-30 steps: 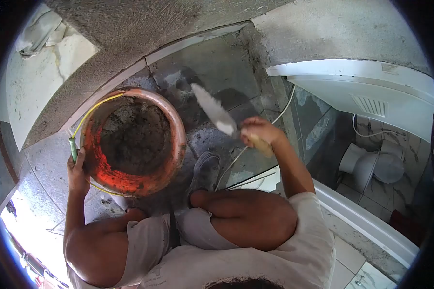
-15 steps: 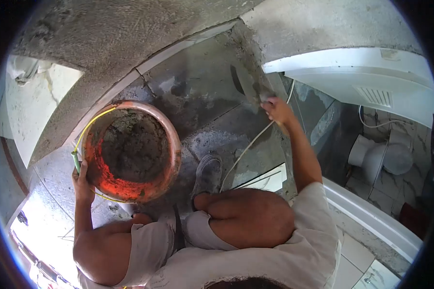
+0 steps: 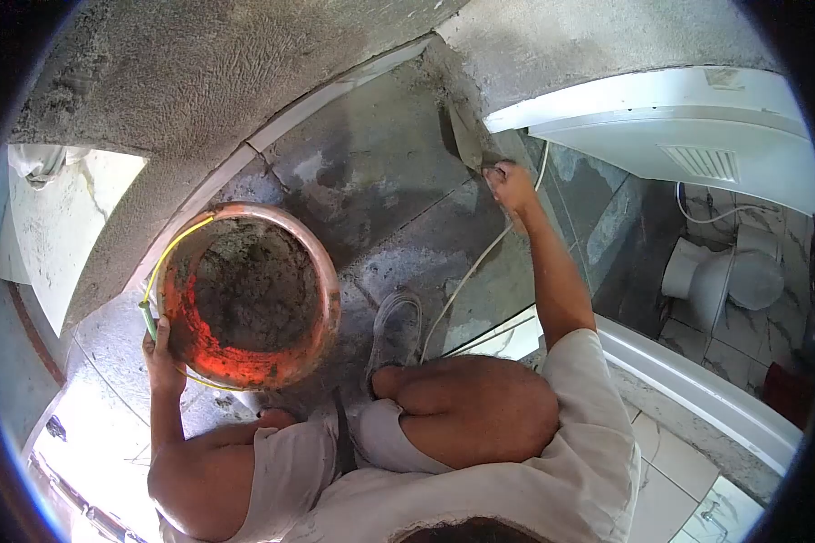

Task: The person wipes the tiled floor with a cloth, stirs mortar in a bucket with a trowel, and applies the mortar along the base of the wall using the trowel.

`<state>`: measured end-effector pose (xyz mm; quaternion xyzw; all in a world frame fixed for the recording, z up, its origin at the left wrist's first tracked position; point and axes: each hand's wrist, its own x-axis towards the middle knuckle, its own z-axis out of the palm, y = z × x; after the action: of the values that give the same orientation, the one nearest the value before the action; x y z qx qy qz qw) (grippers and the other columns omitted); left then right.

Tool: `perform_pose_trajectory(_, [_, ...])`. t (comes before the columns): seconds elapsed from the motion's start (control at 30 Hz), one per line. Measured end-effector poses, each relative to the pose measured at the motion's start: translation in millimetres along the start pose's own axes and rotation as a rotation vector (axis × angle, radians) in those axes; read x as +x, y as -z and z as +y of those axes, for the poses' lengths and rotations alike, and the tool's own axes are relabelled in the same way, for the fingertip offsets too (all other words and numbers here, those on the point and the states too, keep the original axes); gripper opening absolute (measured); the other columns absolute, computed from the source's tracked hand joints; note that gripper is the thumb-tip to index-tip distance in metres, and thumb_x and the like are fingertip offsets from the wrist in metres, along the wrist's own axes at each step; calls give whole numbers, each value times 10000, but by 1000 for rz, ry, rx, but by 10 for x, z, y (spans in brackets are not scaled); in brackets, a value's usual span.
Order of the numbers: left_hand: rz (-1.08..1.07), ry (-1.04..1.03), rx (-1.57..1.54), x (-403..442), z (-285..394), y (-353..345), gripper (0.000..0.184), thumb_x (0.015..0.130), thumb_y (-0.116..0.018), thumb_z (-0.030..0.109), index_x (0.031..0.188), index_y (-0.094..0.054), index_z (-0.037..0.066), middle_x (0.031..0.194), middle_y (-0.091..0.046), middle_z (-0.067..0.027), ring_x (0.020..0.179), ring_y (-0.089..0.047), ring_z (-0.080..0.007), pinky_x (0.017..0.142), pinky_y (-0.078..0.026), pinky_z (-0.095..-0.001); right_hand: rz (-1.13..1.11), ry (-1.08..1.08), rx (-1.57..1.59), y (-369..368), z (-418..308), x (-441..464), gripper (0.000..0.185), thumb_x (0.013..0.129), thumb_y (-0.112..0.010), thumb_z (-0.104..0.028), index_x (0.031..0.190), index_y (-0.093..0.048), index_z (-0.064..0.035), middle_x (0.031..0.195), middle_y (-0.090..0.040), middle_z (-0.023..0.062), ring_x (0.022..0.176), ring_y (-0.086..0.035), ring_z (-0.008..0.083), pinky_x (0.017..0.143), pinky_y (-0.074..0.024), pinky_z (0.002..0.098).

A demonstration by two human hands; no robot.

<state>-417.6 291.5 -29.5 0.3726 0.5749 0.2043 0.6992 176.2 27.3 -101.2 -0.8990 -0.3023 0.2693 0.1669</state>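
An orange-red bucket [image 3: 215, 344] holds wet grey mortar [image 3: 258, 288] and stands on the floor to my left. Its yellow wire handle [image 3: 166, 253] hangs over the left side of the rim. My left hand [image 3: 161, 355] is closed on the pale green grip [image 3: 148, 319] of that handle. Out ahead to the right, my right hand [image 3: 511, 185] is closed round a trowel, its handle mostly hidden by the fingers. The trowel's blade [image 3: 466, 136] lies close to the floor, along the rough mortar strip near the wall corner.
A pale cable [image 3: 471, 271] runs over the grey floor tiles, just left of my right arm. A white door [image 3: 661, 136] stands at the right, with a white toilet [image 3: 724, 279] beyond. My shoe [image 3: 396, 330] rests beside the bucket. A rough grey wall [image 3: 244, 72] curves across the top.
My right hand has shifted slightly up and left with the trowel, and the blade shows more plainly. My left hand stays at the bucket's handle. The whole view has shifted a little.
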Motion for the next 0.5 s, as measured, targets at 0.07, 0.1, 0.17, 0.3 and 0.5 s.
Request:
perform_pose_trajectory(0.07, [29, -4, -10, 5, 0, 0, 230, 940, -569, 268, 1007, -564, 48, 890, -622, -26, 769, -616, -100, 643, -509, -247, 59, -28, 28, -12, -66, -144, 356, 863, -612, -305, 910, -627, 48, 706, -632, 204, 572, -642, 295, 584, -497, 388])
perform_pose_trajectory(0.1, [-13, -5, -3, 19, -10, 41, 236, 940, -569, 268, 1017, -567, 45, 903, -626, -30, 778, -622, -104, 650, -515, -252, 116, -54, 57, -16, -113, -208, 355, 865, -610, -303, 927, -626, 46, 738, -639, 217, 592, -643, 330, 593, -499, 395])
perform_pose_trajectory(0.17, [-54, -6, 2, 25, -17, 63, 242, 940, -570, 268, 1026, -570, 42, 916, -631, -33, 788, -627, -108, 658, -520, -257, 181, 22, -27, -55, -71, -269, 357, 872, -600, -308, 932, -623, 43, 769, -636, 236, 635, -641, 366, 603, -500, 411])
perform_pose_trajectory(0.3, [-27, 4, -9, 48, -39, 96, 235, 936, -576, 260, 1025, -573, 42, 906, -631, -29, 774, -624, -106, 654, -521, -263, 362, 122, -194, -172, -92, -467, 370, 892, -570, -334, 956, -624, 26, 818, -625, 276, 750, -618, 445, 636, -500, 468])
perform_pose_trajectory(0.5, [-75, 20, -29, 59, -45, 141, 248, 927, -591, 261, 1039, -574, 41, 918, -634, -29, 783, -626, -113, 668, -525, -265, 325, -31, -404, -153, -447, -875, 345, 899, -558, -325, 953, -632, 7, 813, -632, 264, 777, -615, 448, 650, -495, 501])
